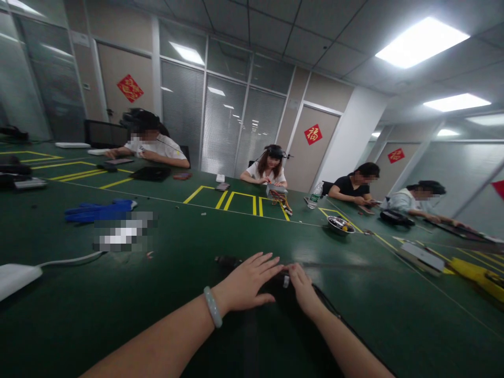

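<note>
Long dark object (226,261) lies on the dark green worktop (59,336) under the wide-spread left hand (246,283) and beside the right hand (304,290), whose fingers are close together; whether it grips, I cannot tell. Light, even pressure would suit here, with the thin black cable (329,302) kept slack. Beyond lies a crumpled blue fabric glove (98,211)

This is an office workroom, shown by the grey-blinded, pale-framed glass partition (224,126) at eleven o'clock; the bright white rectangular ceiling light (425,42) at two; and the broad dark-green table with yellow outlines (244,231) at six, seated people (258,171) working along it from ten to three.
</note>
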`<state>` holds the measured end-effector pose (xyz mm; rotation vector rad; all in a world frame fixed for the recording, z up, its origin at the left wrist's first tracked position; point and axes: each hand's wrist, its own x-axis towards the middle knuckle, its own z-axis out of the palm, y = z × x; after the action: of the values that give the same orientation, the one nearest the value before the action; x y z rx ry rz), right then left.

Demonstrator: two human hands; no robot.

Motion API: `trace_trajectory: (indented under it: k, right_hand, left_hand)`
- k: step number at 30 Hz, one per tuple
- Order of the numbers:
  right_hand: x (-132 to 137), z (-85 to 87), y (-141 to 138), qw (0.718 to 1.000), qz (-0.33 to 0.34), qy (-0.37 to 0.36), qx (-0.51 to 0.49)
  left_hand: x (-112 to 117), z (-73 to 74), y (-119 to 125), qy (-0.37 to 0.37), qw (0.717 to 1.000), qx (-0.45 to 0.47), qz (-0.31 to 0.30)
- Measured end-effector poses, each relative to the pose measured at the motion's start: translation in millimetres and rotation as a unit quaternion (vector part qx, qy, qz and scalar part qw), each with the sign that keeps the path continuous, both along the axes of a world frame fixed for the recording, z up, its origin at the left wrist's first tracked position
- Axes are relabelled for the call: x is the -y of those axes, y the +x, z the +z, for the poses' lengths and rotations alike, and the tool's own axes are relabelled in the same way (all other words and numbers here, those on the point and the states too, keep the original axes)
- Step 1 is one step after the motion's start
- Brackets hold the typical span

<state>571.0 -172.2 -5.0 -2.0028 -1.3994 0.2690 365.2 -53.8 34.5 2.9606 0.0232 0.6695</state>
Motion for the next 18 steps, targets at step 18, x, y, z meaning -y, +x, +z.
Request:
trace_trajectory:
  k: [18]
  right_hand:
    - [27,2.8,-31,0.930,-0.094,-0.165,0.316]
  left_hand:
    - [-47,-3.0,-16,-0.075,0.989,-0.064,0.106]
